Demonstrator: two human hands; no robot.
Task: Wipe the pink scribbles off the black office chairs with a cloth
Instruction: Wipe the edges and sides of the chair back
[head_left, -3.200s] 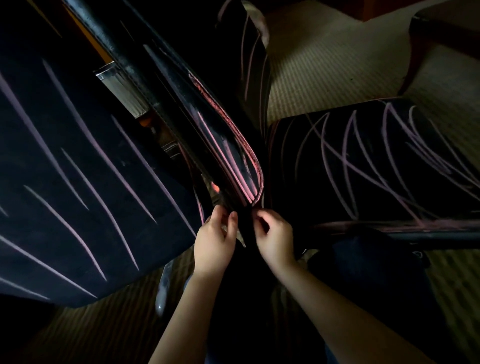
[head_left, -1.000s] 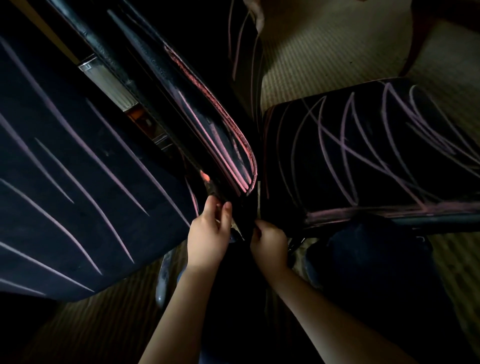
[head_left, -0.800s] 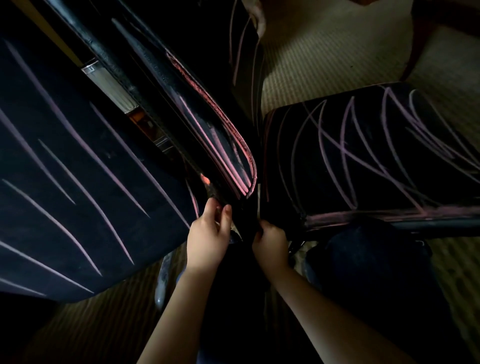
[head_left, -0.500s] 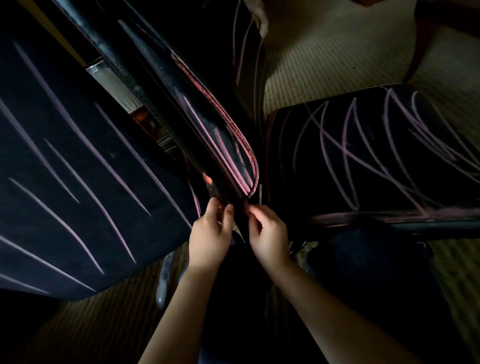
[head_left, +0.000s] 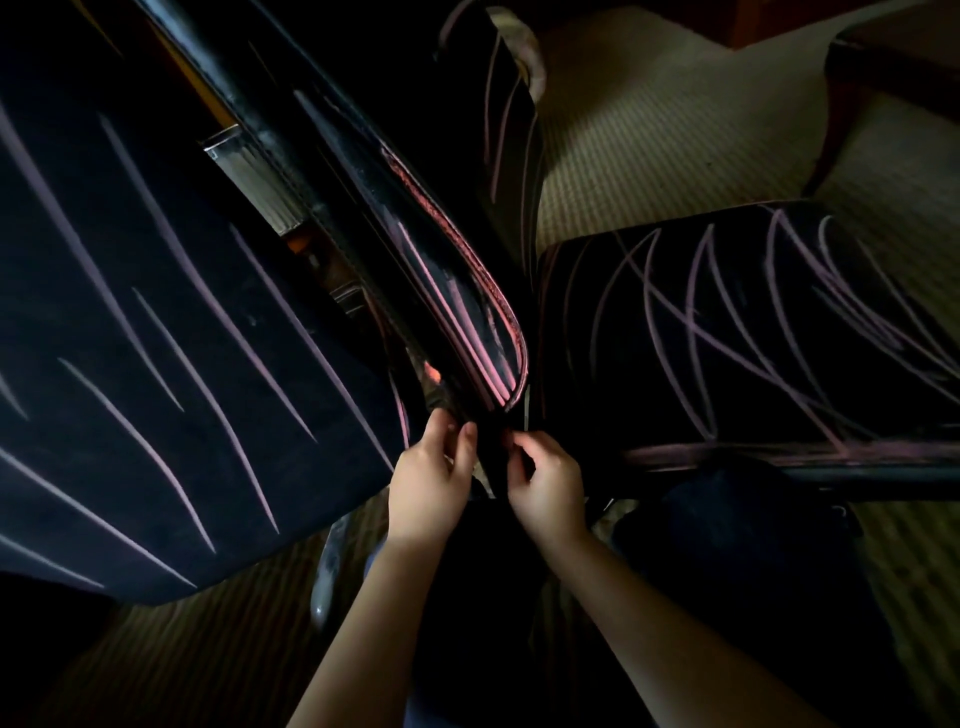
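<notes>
while two black chairs fill the dim view, the left chair seat (head_left: 156, 364) spreads wide on my left and the right chair seat (head_left: 779, 291) lies opposite, both crossed with pink scribbles (head_left: 691, 319). ribbed carpet (head_left: 649, 130) shows beyond and below them. between the seats a glossy black armrest (head_left: 457, 312) slants down toward me, its tip thickly streaked with pink. just under that tip my hands meet. my left hand (head_left: 428, 483) has fingers nearly straight, thumb close by the forefinger, tips at the armrest's underside; whether it pinches anything i cannot tell. my right hand (head_left: 545, 483), tucked lower a second ago with its fingers hidden, has come back up level with the left, fingers curled and pinching a dark strip (head_left: 491, 467) between the hands. i cannot tell if that strip is the cloth. judging by the marks, no wiping shows yet; i seem to be readying my grip.
</notes>
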